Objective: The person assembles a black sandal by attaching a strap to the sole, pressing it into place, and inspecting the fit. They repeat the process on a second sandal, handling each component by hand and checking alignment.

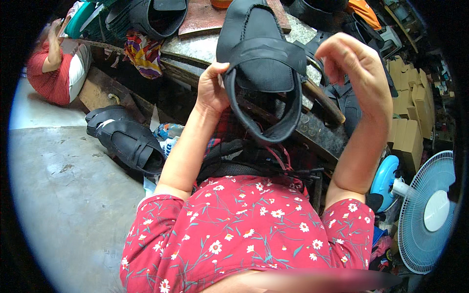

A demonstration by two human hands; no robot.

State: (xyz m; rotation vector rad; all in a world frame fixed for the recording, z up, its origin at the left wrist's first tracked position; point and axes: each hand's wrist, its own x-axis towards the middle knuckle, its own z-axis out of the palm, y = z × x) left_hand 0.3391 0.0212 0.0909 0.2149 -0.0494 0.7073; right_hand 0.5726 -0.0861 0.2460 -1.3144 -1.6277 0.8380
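A black loafer [266, 63] with a broad strap and a stitched seam round its toe is up in front of me, its opening toward me. My left hand [215, 88] grips its left side, thumb along the edge by the strap. To the right of the loafer, my right hand [359, 68] is raised with its fingers bent inward, apart from the shoe. Whatever those fingers pinch, if anything, does not show. Behind the loafer is a worn workbench [190, 51] with a reddish board [202, 22] on it. A wooden handle [325, 102] sticks out beside the strap.
More black loafers [129, 141] lie low on the left, another [159, 17] on the bench. A standing fan [430, 210] and stacked cardboard boxes [408, 132] are on the right. Another person [53, 73] in a red striped top sits at far left.
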